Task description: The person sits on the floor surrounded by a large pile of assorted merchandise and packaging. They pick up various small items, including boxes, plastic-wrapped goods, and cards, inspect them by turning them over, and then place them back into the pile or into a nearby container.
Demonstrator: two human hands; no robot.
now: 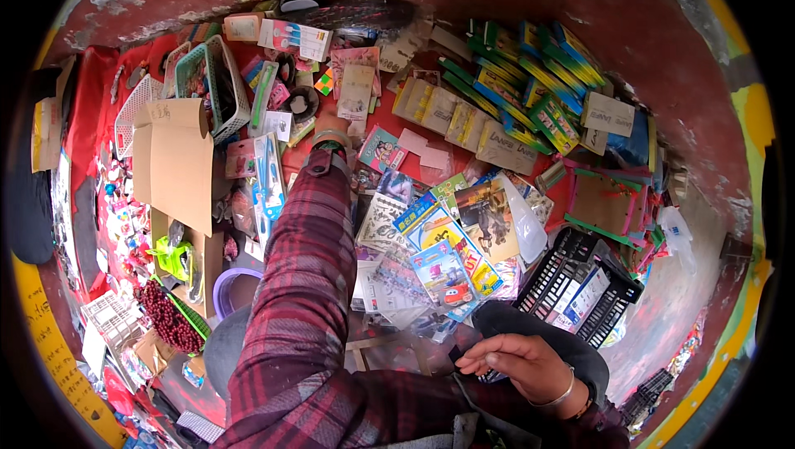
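My left arm, in a red plaid sleeve, reaches far forward over the goods. At its end my left hand [333, 124] is low beside a tan flat package [355, 91]; its fingers are hidden, so I cannot tell whether it grips anything. A small coloured puzzle cube [325, 81] lies just beyond it. Near my knee, my right hand [526, 366] hovers with fingers stretched out and nothing seen in them. Ahead of that hand spreads a pile of packaged booklets and sheets, with a cartoon car booklet [445, 273] on top.
Boxes in green, blue and yellow [538, 68] are stacked at the back right beside tan cartons [464, 122]. A black plastic basket [559, 271] stands at right. On the left are white and green baskets [228, 89], an opened cardboard box [172, 163] and a purple tub [224, 283].
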